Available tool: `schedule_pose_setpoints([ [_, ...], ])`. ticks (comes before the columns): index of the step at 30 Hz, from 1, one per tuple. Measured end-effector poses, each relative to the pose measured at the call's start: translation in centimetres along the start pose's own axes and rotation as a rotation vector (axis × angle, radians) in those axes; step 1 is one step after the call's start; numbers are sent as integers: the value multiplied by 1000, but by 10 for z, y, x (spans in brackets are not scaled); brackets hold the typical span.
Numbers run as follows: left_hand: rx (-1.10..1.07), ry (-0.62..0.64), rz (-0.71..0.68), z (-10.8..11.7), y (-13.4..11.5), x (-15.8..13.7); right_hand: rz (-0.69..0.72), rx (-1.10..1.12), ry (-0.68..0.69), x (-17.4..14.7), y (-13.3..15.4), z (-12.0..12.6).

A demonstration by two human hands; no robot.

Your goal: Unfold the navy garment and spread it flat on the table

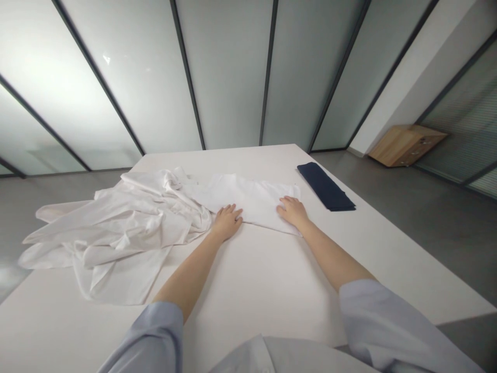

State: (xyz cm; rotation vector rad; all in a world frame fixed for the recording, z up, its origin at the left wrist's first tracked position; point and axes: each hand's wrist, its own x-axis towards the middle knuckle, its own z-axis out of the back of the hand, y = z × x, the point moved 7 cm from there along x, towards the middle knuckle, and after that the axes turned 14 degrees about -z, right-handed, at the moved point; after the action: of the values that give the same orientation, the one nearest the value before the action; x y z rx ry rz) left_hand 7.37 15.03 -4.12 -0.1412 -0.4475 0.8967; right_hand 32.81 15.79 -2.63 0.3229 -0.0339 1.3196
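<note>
Head view. White cloth (252, 199), partly folded into a flat strip, lies at mid-frame on the white counter (256, 280).

Left hand (227, 221): flat, palm down, fingers spread, grip released; rests at the strip's near left edge, just beside the heap.
Right hand (292, 211): flat, palm down, grip released; presses on the strip's right end.

Surroundings:
- Heap (116, 228) of crumpled white fabric, left of centre. It touches or overlaps the strip's left end; cannot tell whether they are one piece. Its left part hangs past the counter's left edge.
- Navy cloth (325, 185), folded flat, right of the strip, apart from it, near the counter's right edge.
- Wooden cabinet (406, 144) on the grey floor, upper right of the frame, well apart from the counter.
- Frosted glass wall (229, 67) with dark frames across the top of the frame, behind the counter's far edge.

Open room: bare counter between the forearms and toward the lower frame; a bare band beyond the strip up to the far edge. The heap crowds the left hand's side.
</note>
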Motion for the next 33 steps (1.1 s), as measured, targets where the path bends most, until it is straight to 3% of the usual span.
schedule_pose_setpoints([
  [3,0,96,3,-7,-2,2,-56,-6,50,3,-5,-2],
  [7,-58,47,-3,0,3,4,-198,52,27,12,-27,5],
  [10,-79,18,-8,3,4,5,-198,15,-42,15,-37,8],
  [21,-89,-12,3,2,4,4,-298,-74,80,19,-42,-13],
  [28,-102,-5,12,2,4,4,-326,9,-87,21,-53,1],
  [33,-78,4,-7,0,2,2,-219,273,-143,17,-38,12],
])
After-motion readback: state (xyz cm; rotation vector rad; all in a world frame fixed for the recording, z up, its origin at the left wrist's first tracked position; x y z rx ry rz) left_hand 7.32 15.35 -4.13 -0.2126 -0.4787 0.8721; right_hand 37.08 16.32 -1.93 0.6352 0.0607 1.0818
